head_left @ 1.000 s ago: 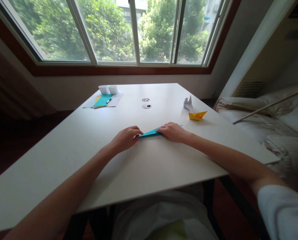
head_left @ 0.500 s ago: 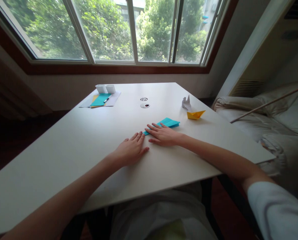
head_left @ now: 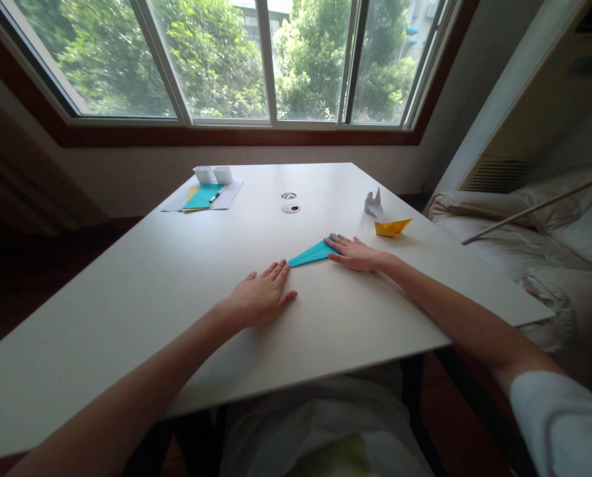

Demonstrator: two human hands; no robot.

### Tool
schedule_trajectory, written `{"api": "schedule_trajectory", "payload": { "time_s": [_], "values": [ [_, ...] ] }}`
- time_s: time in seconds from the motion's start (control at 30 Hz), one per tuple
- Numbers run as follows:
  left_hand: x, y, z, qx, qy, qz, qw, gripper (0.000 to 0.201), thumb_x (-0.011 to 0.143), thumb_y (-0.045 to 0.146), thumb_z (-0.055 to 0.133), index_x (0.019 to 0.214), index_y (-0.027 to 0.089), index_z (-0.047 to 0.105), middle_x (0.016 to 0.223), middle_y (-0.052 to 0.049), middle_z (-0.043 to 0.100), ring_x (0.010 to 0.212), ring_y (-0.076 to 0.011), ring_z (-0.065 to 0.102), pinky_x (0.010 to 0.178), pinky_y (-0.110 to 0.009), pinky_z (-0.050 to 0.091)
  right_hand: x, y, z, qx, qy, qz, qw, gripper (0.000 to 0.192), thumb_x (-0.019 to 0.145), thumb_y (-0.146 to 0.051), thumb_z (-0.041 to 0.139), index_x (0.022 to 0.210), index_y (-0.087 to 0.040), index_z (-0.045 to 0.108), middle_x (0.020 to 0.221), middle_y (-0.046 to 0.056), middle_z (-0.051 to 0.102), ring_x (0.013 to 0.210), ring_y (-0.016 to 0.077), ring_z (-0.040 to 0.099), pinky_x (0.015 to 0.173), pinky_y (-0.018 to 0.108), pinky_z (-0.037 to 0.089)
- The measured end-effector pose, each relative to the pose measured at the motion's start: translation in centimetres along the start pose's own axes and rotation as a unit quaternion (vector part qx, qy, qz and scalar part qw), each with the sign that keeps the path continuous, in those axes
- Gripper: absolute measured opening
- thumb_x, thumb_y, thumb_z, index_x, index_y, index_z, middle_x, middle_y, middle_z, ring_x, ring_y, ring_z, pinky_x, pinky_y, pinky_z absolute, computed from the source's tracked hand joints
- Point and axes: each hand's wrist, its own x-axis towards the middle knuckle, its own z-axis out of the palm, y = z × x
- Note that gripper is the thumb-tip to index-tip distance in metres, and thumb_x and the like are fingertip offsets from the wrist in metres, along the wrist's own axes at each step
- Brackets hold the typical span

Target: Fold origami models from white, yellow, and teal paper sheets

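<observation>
A folded blue sheet of paper (head_left: 310,255) lies on the white table (head_left: 177,285), its narrow tip pointing left towards me. The fingertips of my left hand (head_left: 263,295) rest at that tip, fingers stretched out and thumb apart. Across the wide right end lies my right hand (head_left: 353,254), flat with its fingers extended, covering part of the paper. Beyond it to the right sit a yellow paper boat (head_left: 393,228) and a grey-white folded paper figure (head_left: 373,203), which looks like a bird.
At the back left, two small white paper boxes (head_left: 212,175) stand by a stack of blue paper (head_left: 202,196), yellow and white sheets with a marker (head_left: 217,194) on top. Two round table inserts (head_left: 291,209) are set in the middle. A sofa (head_left: 499,222) flanks the right side.
My right hand has slid along the blue paper to its wide right end, uncovering the middle. My left hand stays at the tip. The view has shifted slightly.
</observation>
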Motion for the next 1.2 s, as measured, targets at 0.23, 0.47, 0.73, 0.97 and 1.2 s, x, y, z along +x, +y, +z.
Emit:
{"api": "schedule_trajectory", "payload": {
  "time_s": [0.23, 0.47, 0.73, 0.97, 1.2],
  "values": [
    [0.8, -2.1, -1.4, 0.024, 0.122, 0.071, 0.990, 0.035, 0.090, 0.038, 0.035, 0.094, 0.016, 0.063, 0.098, -0.011, 0.064, 0.111, -0.0263, 0.049, 0.088, -0.036, 0.041, -1.8, -1.1, -1.3, -0.082, 0.086, -0.107, 0.987, 0.051, 0.085, -0.052, 0.039, 0.125, -0.022, 0.050, 0.126, 0.011, 0.054, 0.113, 0.0271, 0.050, 0.105, 0.054, 0.013],
    [1.9, -2.1, -0.9, -0.093, 0.156, 0.110, 0.977, 0.025, 0.084, 0.018, 0.042, 0.090, 0.017, 0.066, 0.086, -0.006, 0.064, 0.074, -0.0151, 0.058, 0.068, -0.024, 0.044, -2.1, -2.5, -1.8, -0.127, 0.101, -0.168, 0.972, 0.032, 0.087, -0.039, 0.044, 0.102, -0.019, 0.063, 0.098, 0.008, 0.067, 0.085, 0.0214, 0.061, 0.081, 0.033, 0.041],
    [2.4, -2.7, -0.4, -0.219, 0.186, 0.062, 0.956, 0.018, 0.078, 0.019, 0.049, 0.081, 0.018, 0.066, 0.069, 0.000, 0.065, 0.060, -0.0114, 0.056, 0.059, -0.021, 0.041, -3.0, -3.5, -2.3, -0.128, 0.244, -0.153, 0.949, 0.038, 0.089, -0.034, 0.041, 0.122, -0.019, 0.052, 0.124, 0.009, 0.055, 0.119, 0.0265, 0.043, 0.103, 0.046, 0.023],
    [3.2, -2.9, 0.1, -0.274, 0.171, 0.007, 0.947, 0.020, 0.074, 0.032, 0.055, 0.079, 0.019, 0.069, 0.069, 0.001, 0.067, 0.059, -0.0121, 0.057, 0.059, -0.022, 0.042, -2.6, -6.0, 0.6, -0.099, 0.147, -0.212, 0.961, 0.056, 0.090, -0.047, 0.033, 0.137, -0.017, 0.032, 0.143, 0.011, 0.032, 0.131, 0.0272, 0.029, 0.104, 0.050, 0.024],
    [2.8, -3.1, -0.1, -0.228, 0.163, 0.086, 0.956, 0.025, 0.079, 0.033, 0.049, 0.091, 0.020, 0.067, 0.084, -0.004, 0.066, 0.075, -0.0165, 0.059, 0.069, -0.027, 0.045, -1.4, -5.4, 1.7, -0.037, 0.086, -0.197, 0.976, 0.061, 0.090, -0.054, 0.024, 0.140, -0.020, 0.026, 0.145, 0.011, 0.028, 0.134, 0.0262, 0.024, 0.105, 0.050, 0.021]
  ]
}}
